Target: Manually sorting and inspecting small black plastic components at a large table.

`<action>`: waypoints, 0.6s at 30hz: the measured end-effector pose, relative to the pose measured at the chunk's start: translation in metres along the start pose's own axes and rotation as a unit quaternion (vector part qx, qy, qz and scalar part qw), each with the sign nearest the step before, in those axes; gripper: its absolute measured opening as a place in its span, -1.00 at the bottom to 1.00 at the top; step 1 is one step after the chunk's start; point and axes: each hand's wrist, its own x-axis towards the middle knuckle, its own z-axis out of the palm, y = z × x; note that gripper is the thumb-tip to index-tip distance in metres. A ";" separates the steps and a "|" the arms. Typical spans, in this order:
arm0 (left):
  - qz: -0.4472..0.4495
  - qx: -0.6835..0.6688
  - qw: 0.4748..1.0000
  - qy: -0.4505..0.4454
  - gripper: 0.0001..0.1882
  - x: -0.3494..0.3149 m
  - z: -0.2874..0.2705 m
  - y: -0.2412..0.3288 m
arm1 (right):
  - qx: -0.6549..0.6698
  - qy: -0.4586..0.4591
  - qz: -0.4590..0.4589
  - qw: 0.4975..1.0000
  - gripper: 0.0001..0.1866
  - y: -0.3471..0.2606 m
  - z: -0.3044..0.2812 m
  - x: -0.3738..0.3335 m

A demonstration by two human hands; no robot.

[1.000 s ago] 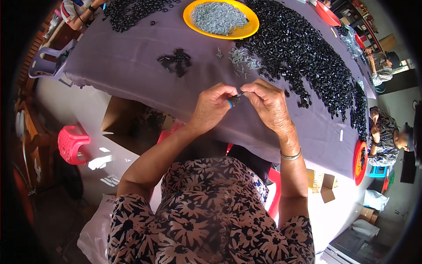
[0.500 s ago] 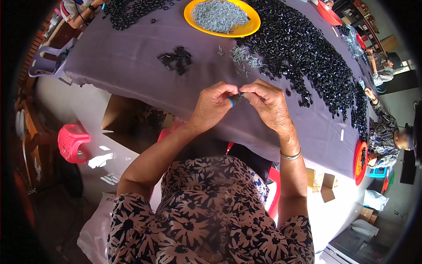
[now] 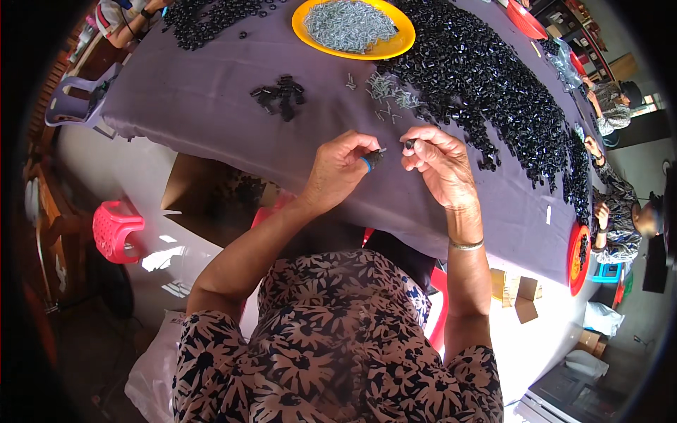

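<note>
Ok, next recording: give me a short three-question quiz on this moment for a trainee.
1. True or false: the left hand pinches a small black part with a blue band.
2. What fills the yellow plate? A) black parts B) small silvery metal pieces C) nothing
3. Fill in: the big heap of black parts lies on the ___ cloth covering the table.

Key
1. True
2. B
3. Purple; the right hand works just in front of that heap, fingertips pinched on a tiny dark piece.

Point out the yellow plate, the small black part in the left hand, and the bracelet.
yellow plate (image 3: 395, 49): head view, bare front rim.
small black part (image 3: 374, 158): head view, its middle, beyond the left fingertips.
bracelet (image 3: 467, 245): head view, band across the right wrist.
</note>
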 end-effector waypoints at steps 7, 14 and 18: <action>0.005 0.037 0.999 0.006 -0.71 -0.001 0.000 0.011 | -0.422 0.094 -0.007 0.902 -0.84 -0.009 -0.004 -0.007; 0.031 -0.008 0.999 0.000 -0.67 -0.007 -0.005 -0.010 | -0.603 0.089 -0.135 0.781 -0.89 0.006 0.005 -0.019; 0.029 -0.006 1.000 0.001 -0.70 -0.006 -0.001 -0.009 | -0.605 0.108 -0.166 0.771 -0.89 0.006 0.004 -0.024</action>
